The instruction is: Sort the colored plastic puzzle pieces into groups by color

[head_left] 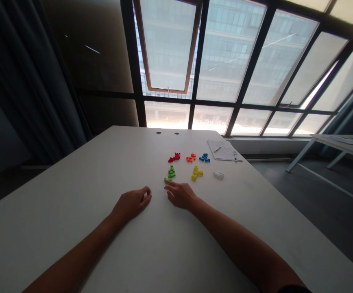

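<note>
Over white tabletop (57, 228), right hand (181, 194) half open, holding nothing, index fingertip (166, 181) at small green plastic blocks (171, 172). Left hand (130, 204) loosely curled, empty, resting on table. Nearby: red blocks (174, 157), orange blocks (190, 157), blue blocks (204, 158), yellow blocks (196, 173), white piece (218, 175). Beyond: paper sheets (222, 149), pen (235, 156).

bare left hand (130, 205), bare right hand (181, 194), forearms (240, 248) bare pretty much all the way up, just a bit of dark sleeve (295, 289) peeking in at the bottom edge on the right
</note>
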`<action>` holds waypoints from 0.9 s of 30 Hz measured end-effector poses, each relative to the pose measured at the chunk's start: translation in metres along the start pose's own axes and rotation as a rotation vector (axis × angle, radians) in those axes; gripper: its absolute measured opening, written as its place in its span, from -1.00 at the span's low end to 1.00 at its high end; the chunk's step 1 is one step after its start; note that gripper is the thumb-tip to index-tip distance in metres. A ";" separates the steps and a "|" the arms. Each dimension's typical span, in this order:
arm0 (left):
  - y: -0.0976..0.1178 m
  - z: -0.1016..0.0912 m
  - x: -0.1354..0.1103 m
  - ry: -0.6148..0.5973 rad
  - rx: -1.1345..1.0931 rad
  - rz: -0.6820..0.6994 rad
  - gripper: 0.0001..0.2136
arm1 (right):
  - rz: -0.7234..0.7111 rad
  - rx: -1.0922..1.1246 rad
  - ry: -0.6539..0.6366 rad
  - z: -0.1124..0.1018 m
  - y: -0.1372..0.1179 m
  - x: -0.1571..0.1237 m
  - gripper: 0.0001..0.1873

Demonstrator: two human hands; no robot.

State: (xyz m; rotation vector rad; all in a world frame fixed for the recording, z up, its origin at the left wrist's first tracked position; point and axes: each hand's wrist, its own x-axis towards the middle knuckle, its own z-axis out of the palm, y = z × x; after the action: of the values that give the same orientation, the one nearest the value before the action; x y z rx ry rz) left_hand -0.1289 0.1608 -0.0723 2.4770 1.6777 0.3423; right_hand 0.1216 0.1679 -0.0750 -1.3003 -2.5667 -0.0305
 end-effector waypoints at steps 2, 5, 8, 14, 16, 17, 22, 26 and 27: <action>0.001 0.000 0.000 -0.002 0.003 0.000 -0.81 | -0.024 0.013 0.021 0.002 0.001 0.000 -0.65; 0.001 0.000 0.000 -0.005 0.008 -0.004 -0.81 | -0.072 0.041 0.055 0.006 0.003 -0.001 -0.63; 0.002 -0.001 0.000 -0.007 0.010 -0.008 -0.81 | -0.143 0.059 0.072 0.010 0.005 -0.002 -0.64; 0.004 -0.003 -0.001 0.000 -0.002 -0.004 -0.80 | -0.204 0.046 0.077 0.009 0.002 -0.006 -0.70; 0.004 -0.003 -0.002 0.003 -0.008 -0.001 -0.80 | -0.189 0.015 0.077 0.008 0.000 -0.008 -0.72; 0.004 -0.003 -0.002 0.004 -0.011 0.000 -0.80 | -0.181 -0.001 0.079 0.007 -0.001 -0.008 -0.74; 0.000 -0.001 -0.002 0.018 -0.015 0.009 -0.80 | -0.127 -0.037 0.021 0.009 -0.009 -0.010 -0.80; -0.004 0.000 -0.004 0.025 -0.036 0.035 -0.80 | -0.023 0.005 -0.001 0.009 -0.018 -0.025 -0.79; -0.004 0.001 -0.005 0.027 -0.042 0.045 -0.79 | -0.016 0.018 0.000 0.009 -0.020 -0.031 -0.78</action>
State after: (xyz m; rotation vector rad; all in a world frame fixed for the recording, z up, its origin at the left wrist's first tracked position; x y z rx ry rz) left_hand -0.1337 0.1580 -0.0742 2.4942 1.6094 0.4129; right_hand 0.1207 0.1326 -0.0890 -1.2734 -2.5713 -0.0105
